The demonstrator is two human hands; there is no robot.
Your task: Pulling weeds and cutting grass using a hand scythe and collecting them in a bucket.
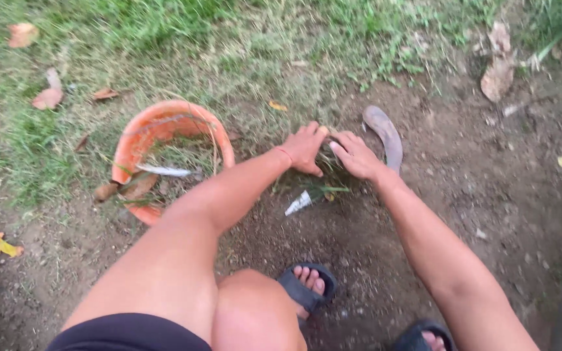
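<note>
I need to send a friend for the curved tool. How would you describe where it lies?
Find the orange basin at the grass edge. Right of it, past both hands, the tool lies on bare soil beside the right hand: long, curved, dull grey-brown.

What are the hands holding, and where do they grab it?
Both the left hand and right hand close on a clump of grass at the ground, gripping its top. How tight the hold is cannot be told.
</note>
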